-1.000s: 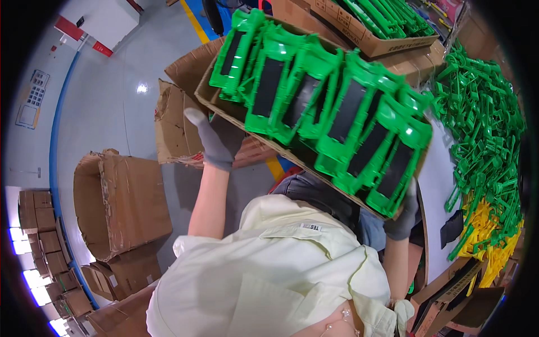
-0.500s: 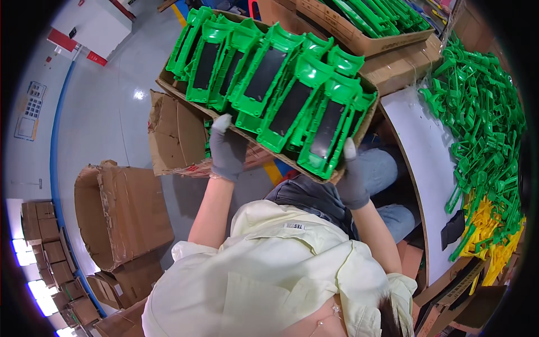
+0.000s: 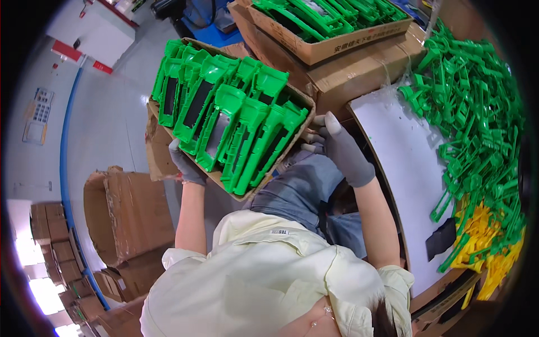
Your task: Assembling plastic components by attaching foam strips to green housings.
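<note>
A shallow cardboard box filled with green plastic housings tilts in front of me, above my knees. Dark rectangular panels show inside several of the housings. My left hand, in a grey glove with pale fingertips, grips the box's near left edge; part of its fingers is hidden under the box. My right hand, gloved likewise, is beside the box's right side with its fingers spread. Whether its fingertips still touch the cardboard, I cannot tell.
At the back, another carton of green parts stands on a larger closed box. To the right, a white tabletop bears heaped green pieces, yellow pieces and a black item. A big open carton stands left.
The filled box has moved left and a little nearer, and its tilt has changed. My left hand has gone along with it. My right hand has loosened from its edge, fingers spreading.
</note>
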Tool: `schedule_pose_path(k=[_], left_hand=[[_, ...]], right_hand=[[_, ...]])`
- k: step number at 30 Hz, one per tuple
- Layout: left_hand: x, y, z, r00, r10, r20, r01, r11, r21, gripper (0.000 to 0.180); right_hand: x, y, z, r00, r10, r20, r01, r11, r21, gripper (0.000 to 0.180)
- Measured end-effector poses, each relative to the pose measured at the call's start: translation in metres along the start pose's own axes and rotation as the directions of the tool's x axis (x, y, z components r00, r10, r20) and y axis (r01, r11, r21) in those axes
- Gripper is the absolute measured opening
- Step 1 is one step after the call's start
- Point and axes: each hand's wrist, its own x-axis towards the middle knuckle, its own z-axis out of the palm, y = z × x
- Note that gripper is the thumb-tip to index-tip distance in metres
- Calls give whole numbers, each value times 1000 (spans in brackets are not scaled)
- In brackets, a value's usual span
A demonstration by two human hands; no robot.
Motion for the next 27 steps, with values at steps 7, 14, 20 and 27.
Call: schedule_pose_path(k=[7,14,20,27], left_hand=[[5,-2,-9,950,110,-291,-103,994,39,16],[63,-11,-150,966,-6,-258,14,999,30,25],[111,14,-98,950,-69,-305,110,986,122,25],[188,24,-126,927,-328,-182,355,924,145,47]], right_hand=[[58,-46,3,944,224,244,-181,966,-187,65],[144,-11,22,709,479,518,-332,874,-354,83],[198,20,56,792,434,429,-368,900,-232,85],[248,85,63,909,305,285,-258,947,-191,72]])
